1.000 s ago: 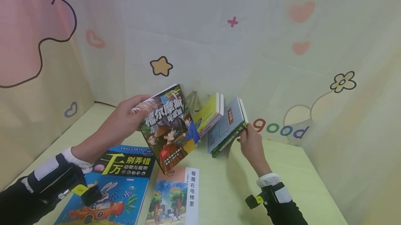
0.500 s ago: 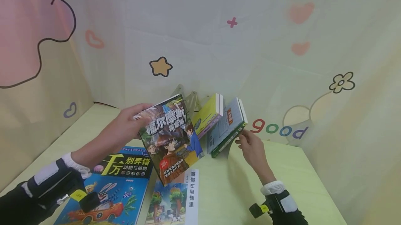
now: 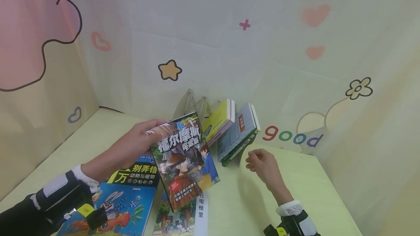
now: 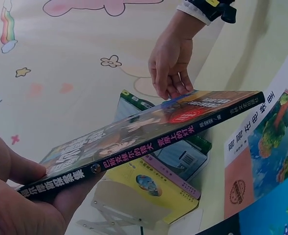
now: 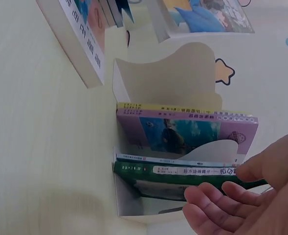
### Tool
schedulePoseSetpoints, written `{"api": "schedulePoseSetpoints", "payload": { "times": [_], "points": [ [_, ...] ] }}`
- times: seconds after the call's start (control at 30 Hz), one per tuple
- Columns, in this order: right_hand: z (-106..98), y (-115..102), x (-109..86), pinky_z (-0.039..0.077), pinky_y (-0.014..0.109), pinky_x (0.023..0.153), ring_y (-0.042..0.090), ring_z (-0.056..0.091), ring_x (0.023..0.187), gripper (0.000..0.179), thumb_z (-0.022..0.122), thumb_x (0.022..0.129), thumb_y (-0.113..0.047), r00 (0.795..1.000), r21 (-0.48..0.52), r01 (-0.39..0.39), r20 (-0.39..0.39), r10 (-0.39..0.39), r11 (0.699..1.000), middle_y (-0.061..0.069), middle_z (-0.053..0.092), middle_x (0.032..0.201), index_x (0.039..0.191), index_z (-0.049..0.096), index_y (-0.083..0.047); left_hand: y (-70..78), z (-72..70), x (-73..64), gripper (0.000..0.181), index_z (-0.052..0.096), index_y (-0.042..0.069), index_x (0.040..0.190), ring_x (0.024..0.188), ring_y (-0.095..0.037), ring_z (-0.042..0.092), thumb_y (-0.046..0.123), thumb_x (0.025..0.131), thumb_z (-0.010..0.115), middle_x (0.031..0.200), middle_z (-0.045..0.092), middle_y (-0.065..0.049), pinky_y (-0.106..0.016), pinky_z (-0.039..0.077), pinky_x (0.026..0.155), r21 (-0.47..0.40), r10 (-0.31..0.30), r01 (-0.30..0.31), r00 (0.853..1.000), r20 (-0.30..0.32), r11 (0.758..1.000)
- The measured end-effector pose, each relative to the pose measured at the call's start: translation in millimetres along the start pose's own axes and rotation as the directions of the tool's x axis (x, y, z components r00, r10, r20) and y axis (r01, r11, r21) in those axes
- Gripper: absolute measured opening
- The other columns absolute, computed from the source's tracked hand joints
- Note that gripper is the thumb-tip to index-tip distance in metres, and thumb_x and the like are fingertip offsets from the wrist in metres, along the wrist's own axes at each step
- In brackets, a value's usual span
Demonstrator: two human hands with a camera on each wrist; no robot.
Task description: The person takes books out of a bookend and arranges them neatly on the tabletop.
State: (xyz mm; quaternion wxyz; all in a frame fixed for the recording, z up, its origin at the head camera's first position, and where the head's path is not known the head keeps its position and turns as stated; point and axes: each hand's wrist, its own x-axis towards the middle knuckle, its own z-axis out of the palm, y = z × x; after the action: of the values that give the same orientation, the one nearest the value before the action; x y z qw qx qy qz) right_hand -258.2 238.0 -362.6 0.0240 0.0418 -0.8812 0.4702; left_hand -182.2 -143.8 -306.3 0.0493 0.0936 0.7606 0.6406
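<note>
My left hand [image 3: 134,143] grips a paperback book [image 3: 183,163] by its upper left edge, thumb on the dark illustrated cover. The book is tilted and overlaps the books lying below it in the head view. My right hand [image 3: 265,168] holds nothing; its fingers are loosely bent, just in front of a book rack [image 5: 170,68]. In that white rack lean a green book [image 5: 139,169], a light blue book [image 3: 234,130] against it, and yellow and purple books [image 3: 218,121] one divider over.
On the table lie a large blue picture book [image 3: 131,199] at the left and a white-edged storybook [image 3: 201,216] beside it, partly covered by the held paperback. A patterned curtain [image 3: 203,42] hangs close behind the rack.
My left hand has lowered the paperback and brought it slightly right. My right hand has come away from the green book's edge, back towards me. The racked books stay put.
</note>
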Motion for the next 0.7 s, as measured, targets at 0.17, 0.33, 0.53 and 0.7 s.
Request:
{"api": "schedulePoseSetpoints", "payload": {
  "times": [0.17,0.33,0.53,0.7],
  "points": [
    [4.7,-4.9,-6.9,0.061,0.035,0.077,0.027,0.071,0.084,0.029,0.058,0.107,-0.019,0.998,0.035,-0.011,0.061,0.009,0.999,0.020,0.071,0.100,0.116,0.066,0.007,-3.0,5.3,0.7,0.053,0.037,0.005,0.158,0.108,-0.033,0.066,0.018,0.109,0.051,0.136,0.054,-0.025,-0.047,0.060,0.088,-0.016,-0.028,0.028,0.999,0.023,0.999],
    [12.4,-13.7,-14.6,0.061,0.038,0.081,0.027,0.070,0.087,0.029,0.059,0.107,-0.021,0.993,0.039,-0.021,0.115,0.016,0.999,0.015,0.072,0.099,0.117,0.067,0.005,-5.7,10.7,1.3,0.050,0.040,0.005,0.156,0.109,-0.032,0.066,0.017,0.109,0.050,0.134,0.057,-0.023,-0.049,0.059,0.088,-0.016,-0.043,0.044,0.998,0.037,0.999],
    [22.3,-21.1,-21.7,0.061,0.039,0.081,0.026,0.071,0.089,0.031,0.059,0.107,-0.023,0.978,0.076,0.000,0.206,-0.015,0.997,0.015,0.072,0.101,0.117,0.068,0.005,-10.1,16.3,1.8,0.052,0.037,0.004,0.158,0.105,-0.030,0.068,0.015,0.109,0.049,0.133,0.058,-0.022,-0.051,0.059,0.089,-0.047,-0.067,0.070,0.996,0.058,0.996],
    [25.5,-25.3,-25.4,0.061,0.042,0.085,0.032,0.070,0.099,0.039,0.053,0.110,-0.028,0.924,0.172,0.018,0.373,-0.082,0.985,0.020,0.071,0.111,0.120,0.064,0.008,-15.0,21.0,3.2,0.050,0.038,0.002,0.157,0.107,-0.031,0.066,0.013,0.109,0.048,0.133,0.057,-0.023,-0.051,0.060,0.087,-0.063,-0.055,0.061,0.994,0.091,0.996]
  ]
}}
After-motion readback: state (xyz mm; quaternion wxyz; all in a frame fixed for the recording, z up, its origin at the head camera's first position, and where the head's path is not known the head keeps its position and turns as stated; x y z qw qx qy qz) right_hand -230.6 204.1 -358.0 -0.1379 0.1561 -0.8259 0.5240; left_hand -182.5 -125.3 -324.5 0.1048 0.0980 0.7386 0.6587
